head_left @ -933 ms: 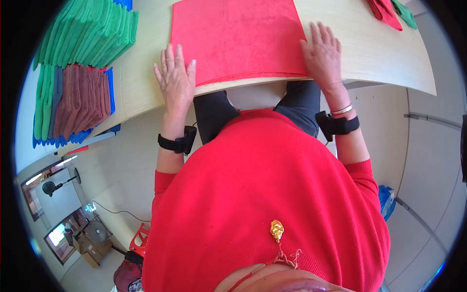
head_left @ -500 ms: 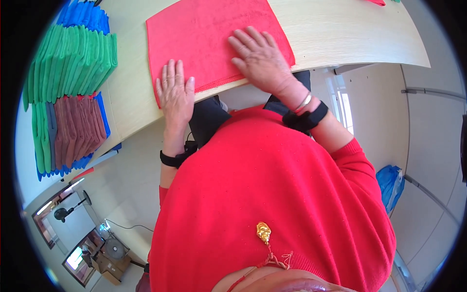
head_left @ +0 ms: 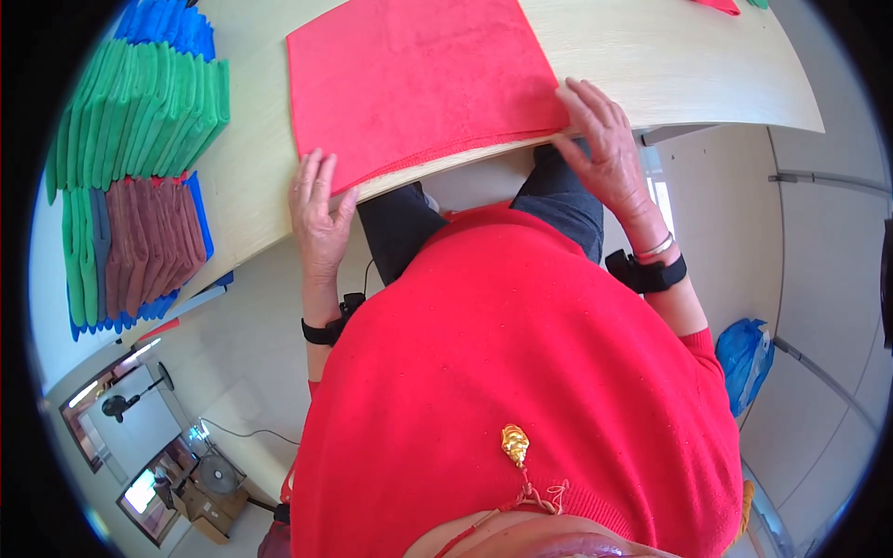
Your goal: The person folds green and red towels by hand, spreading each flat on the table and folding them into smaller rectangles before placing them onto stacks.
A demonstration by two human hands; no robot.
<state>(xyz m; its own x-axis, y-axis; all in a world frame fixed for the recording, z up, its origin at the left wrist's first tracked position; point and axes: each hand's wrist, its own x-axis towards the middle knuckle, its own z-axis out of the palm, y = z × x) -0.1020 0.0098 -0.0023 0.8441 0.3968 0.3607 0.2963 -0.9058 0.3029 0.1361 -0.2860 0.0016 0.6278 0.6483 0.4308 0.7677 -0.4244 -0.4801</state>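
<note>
A red cloth (head_left: 423, 88), folded in layers, lies flat along the near edge of the pale wooden table (head_left: 246, 177). At its near left corner is my left hand (head_left: 321, 209), open, with the fingertips at the cloth's edge. My right hand (head_left: 605, 153) is at the near right corner, fingers apart and slightly curved, the thumb by the table edge. Neither hand grips the cloth. I cannot tell whether the right fingertips touch it.
Stacks of folded green cloths (head_left: 139, 116), brown cloths (head_left: 153, 242) and blue cloths (head_left: 167, 26) stand at the table's left. Another piece of red cloth (head_left: 718, 6) lies at the far right. A blue bag (head_left: 744, 363) rests by the white cabinets (head_left: 828, 251).
My right hand has slid off the cloth's middle to its near right corner. My left hand has drawn back toward the near left corner. The cloth is almost unmoved.
</note>
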